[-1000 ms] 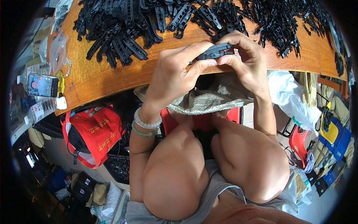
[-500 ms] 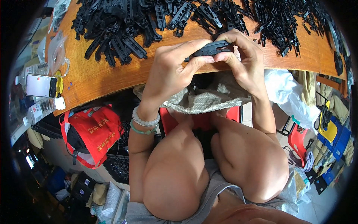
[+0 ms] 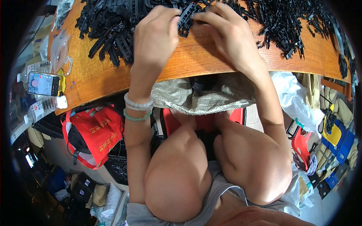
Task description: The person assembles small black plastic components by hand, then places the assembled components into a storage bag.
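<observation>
Both my hands are at the near edge of a heap of black plastic parts (image 3: 107, 28) on the wooden table. My left hand (image 3: 155, 37) is over the heap, thumb and forefinger apart, with nothing visible between them. My right hand (image 3: 230, 35) reaches in from the right, its forefinger stretched toward a long slotted black part (image 3: 187, 18) lying between the two hands. Nothing shows in the right hand, though its far fingers are partly hidden and slightly blurred.
Smaller black parts (image 3: 281, 32) are piled at the right of the wooden table (image 3: 94, 83). A woven sack (image 3: 218, 98) hangs open under the front edge above my knees. A phone (image 3: 43, 84) and plastic bottles lie at left; a red bag (image 3: 94, 133) sits below.
The black part that both hands held above the table edge is no longer in them. My hands have separated and moved up to the heap.
</observation>
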Tool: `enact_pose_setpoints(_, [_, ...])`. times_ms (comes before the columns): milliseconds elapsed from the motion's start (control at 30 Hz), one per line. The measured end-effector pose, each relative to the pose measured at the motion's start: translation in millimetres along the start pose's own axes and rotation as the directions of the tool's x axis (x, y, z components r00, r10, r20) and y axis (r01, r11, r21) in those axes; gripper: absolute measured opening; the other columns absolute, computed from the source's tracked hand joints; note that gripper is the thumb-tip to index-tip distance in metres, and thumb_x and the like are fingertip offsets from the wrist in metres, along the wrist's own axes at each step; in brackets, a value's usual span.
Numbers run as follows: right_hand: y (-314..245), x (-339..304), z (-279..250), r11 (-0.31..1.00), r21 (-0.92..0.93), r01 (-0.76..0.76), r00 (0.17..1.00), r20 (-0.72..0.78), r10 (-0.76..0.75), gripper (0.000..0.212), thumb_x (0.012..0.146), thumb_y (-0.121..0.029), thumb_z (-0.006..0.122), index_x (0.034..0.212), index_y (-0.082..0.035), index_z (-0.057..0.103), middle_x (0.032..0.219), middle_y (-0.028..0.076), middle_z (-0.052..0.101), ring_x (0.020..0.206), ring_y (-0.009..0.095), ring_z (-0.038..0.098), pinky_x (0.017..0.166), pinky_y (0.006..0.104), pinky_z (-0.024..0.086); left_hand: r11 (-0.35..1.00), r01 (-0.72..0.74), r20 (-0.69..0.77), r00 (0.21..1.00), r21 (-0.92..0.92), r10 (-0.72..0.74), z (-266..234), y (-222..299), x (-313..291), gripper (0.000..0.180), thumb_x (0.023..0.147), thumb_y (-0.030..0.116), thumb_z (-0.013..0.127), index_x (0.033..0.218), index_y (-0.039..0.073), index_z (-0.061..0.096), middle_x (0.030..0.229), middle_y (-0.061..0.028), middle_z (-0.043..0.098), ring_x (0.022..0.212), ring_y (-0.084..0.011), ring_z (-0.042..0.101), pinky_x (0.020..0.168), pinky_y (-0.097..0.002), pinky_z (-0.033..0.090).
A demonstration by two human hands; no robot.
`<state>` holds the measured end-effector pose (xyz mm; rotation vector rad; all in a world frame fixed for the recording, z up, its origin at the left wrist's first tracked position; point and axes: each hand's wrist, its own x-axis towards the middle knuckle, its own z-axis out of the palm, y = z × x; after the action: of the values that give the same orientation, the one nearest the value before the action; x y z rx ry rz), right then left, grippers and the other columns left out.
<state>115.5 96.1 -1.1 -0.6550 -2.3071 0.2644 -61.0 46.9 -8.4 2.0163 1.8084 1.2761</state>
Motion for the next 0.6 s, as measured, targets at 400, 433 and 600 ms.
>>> enact_pose_setpoints(400, [-1.7, 5.5, -15.4, 0.983, 0.150, -0.108, 0.977, -0.169, 0.133, 0.022, 0.077, 0.004, 0.058, 0.099, 0.000, 0.060, 0.095, 0.014, 0.059, 0.087, 0.027, 0.056, 0.077, 0.0328, 0.043, 0.951, -0.151, 0.124, 0.985, 0.271, 0.121, 14.7, 0.9, -7.4, 0.015, 0.078, 0.007, 0.064, 0.092, 0.004, 0.061, 0.067, -0.0127, 0.058, 0.058, -0.0289, 0.058, 0.056, -0.0355, 0.046])
enact_pose_setpoints(433, [0.6, 1.6, -18.6, 0.942, 0.257, -0.215, 0.951, -0.165, 0.262, 0.021, 0.079, 0.005, 0.057, 0.099, 0.001, 0.060, 0.093, 0.014, 0.059, 0.084, 0.025, 0.058, 0.075, 0.0309, 0.045, 0.951, -0.152, 0.124, 0.985, 0.269, 0.122, 16.3, 2.3, -6.8, 0.015, 0.078, 0.007, 0.064, 0.092, 0.004, 0.061, 0.067, -0.0127, 0.058, 0.058, -0.0289, 0.058, 0.056, -0.0355, 0.046])
enact_pose_setpoints(600, [-3.2, -11.2, -19.9, 0.722, 0.560, -0.407, 0.781, -0.198, 0.593, 0.015, 0.079, 0.002, 0.059, 0.094, 0.002, 0.062, 0.095, 0.014, 0.058, 0.086, 0.024, 0.057, 0.076, 0.0305, 0.045, 0.983, -0.022, 0.092, 0.996, 0.185, 0.005, 16.6, 5.0, -5.1, 0.012, 0.077, 0.007, 0.067, 0.087, 0.003, 0.060, 0.068, -0.0066, 0.057, 0.055, -0.0149, 0.054, 0.054, -0.0277, 0.044])
